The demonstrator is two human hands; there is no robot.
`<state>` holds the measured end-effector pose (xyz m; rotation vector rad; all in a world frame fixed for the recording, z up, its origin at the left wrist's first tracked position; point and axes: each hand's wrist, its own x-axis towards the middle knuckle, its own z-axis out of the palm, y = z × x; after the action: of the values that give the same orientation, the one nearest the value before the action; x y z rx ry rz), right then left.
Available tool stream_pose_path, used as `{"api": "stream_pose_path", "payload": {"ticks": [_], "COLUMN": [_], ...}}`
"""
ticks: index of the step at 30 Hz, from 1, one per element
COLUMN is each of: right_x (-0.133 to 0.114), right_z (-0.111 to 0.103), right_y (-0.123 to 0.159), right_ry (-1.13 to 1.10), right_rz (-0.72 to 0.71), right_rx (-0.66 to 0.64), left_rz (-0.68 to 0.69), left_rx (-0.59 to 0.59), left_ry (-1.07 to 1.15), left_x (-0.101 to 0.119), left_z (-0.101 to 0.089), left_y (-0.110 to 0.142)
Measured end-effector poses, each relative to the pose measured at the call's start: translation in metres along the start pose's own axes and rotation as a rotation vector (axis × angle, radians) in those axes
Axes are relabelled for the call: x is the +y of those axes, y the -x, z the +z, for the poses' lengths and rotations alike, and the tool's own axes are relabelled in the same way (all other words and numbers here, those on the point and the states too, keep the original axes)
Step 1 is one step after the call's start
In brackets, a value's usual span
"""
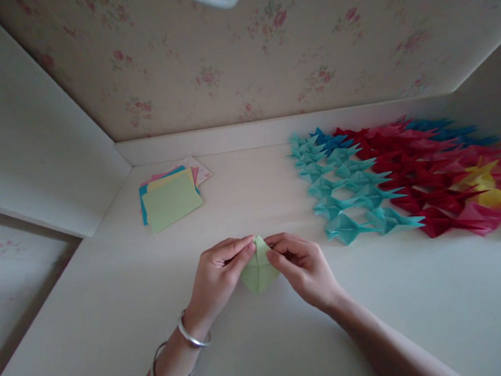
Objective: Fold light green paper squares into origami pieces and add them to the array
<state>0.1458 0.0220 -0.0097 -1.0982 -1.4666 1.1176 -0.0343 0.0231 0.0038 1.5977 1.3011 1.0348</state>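
A partly folded piece of light green origami paper (259,276) is held low over the white table in front of me, its narrow tip up and a crease running down its middle. My left hand (217,274) pinches it by the upper left edge, thumb and forefinger together near the tip. On the other side, my right hand (302,268) grips the right edge between thumb and fingers. The fingertips hide parts of both side edges. Two silver bangles (196,335) circle my left wrist and forearm.
A fanned stack of coloured paper sheets (174,201), light green on top, lies at the back left. Rows of turquoise folded paper cranes (345,226) stand to the right, beside red ones (432,194), pink, blue and yellow ones. A wall closes off the white table (266,352) behind.
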Motion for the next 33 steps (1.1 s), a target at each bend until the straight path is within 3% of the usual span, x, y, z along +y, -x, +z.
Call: {"api": "stream_pose_path", "payload": {"ticks": [7, 12, 20, 25, 33], "right_x": [-0.004, -0.008, -0.007, -0.002, 0.003], "right_z": [0.001, 0.0, -0.002, -0.001, 0.001], "right_y": [0.001, 0.003, 0.002, 0.004, 0.002], "right_ry": [0.028, 0.044, 0.025, -0.014, -0.117], "right_rz": [0.017, -0.017, -0.013, 0.076, 0.207], "right_rx": [-0.003, -0.023, -0.079, -0.081, -0.066], "left_rz": [0.04, -0.032, -0.054, -0.136, -0.086], "left_rx": [-0.018, 0.006, -0.122, -0.106, -0.115], "left_ry": [-0.02, 0.003, -0.026, 0.009, -0.051], "left_x": [0.001, 0.001, 0.001, 0.002, -0.002], "left_z": [0.0, -0.003, -0.008, -0.006, -0.007], "left_y": [-0.002, -0.002, -0.003, -0.002, -0.003]}}
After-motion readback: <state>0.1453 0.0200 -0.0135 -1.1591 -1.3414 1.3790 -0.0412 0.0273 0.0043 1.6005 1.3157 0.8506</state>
